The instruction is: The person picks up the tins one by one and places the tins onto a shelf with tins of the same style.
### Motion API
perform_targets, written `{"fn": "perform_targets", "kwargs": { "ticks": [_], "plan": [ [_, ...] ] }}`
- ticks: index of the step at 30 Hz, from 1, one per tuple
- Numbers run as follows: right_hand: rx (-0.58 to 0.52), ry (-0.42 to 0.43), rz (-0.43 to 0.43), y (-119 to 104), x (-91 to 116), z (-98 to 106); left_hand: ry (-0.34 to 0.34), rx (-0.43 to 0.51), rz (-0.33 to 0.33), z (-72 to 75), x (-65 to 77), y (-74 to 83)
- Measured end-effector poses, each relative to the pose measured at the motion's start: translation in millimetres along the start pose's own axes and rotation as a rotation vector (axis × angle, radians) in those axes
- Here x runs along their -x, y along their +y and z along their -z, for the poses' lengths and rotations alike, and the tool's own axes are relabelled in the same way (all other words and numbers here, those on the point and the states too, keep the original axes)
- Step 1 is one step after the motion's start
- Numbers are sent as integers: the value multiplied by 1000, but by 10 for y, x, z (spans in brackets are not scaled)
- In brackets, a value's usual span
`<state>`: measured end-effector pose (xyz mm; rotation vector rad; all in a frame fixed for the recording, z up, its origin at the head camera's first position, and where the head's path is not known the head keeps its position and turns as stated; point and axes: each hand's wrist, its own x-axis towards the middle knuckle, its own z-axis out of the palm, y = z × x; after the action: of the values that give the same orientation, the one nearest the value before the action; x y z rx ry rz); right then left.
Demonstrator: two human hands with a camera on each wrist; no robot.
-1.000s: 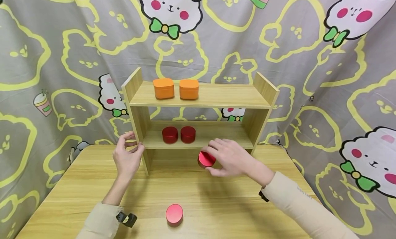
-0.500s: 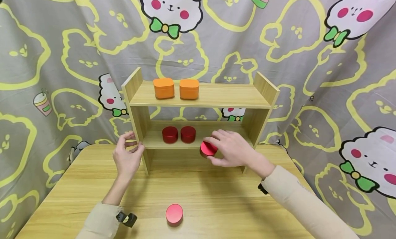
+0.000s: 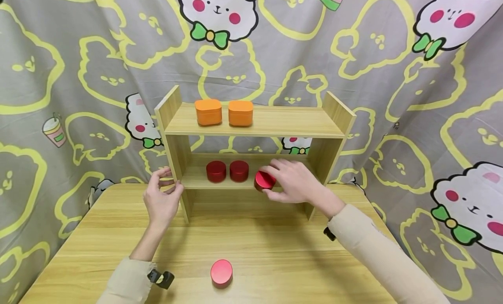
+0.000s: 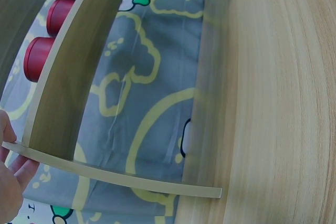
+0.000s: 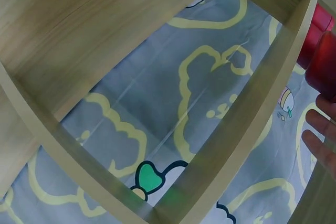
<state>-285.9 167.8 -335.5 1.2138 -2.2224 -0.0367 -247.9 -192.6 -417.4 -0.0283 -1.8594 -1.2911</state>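
My right hand [image 3: 294,180] pinches a red round tin [image 3: 264,181] between thumb and fingers at the front edge of the middle board of a small wooden shelf [image 3: 255,133]. Whether its base touches the board cannot be told. Two more red tins [image 3: 227,171] stand side by side on that board, left of the held one. My left hand [image 3: 163,199] grips the shelf's left side panel [image 4: 121,178], thumb on one side and fingers on the other. In the right wrist view, the held tin [image 5: 322,72] and fingers [image 5: 321,145] show only at the right edge.
Two orange boxes [image 3: 208,112] with rounded corners sit on the top board, towards the left. Another red tin [image 3: 222,272] lies on the wooden table [image 3: 298,269] near its front. A patterned curtain [image 3: 298,42] hangs behind the shelf.
My right hand has raised the red tin from below the middle board up to that board's front edge. My left hand has stayed on the side panel.
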Motion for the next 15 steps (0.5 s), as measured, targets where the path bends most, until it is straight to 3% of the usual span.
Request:
{"fn": "perform_targets", "kwargs": {
  "ticks": [15],
  "plan": [
    [-17,-23,-57,101,-40,-94,-3,2,0,-5,5,7]
  ]
}}
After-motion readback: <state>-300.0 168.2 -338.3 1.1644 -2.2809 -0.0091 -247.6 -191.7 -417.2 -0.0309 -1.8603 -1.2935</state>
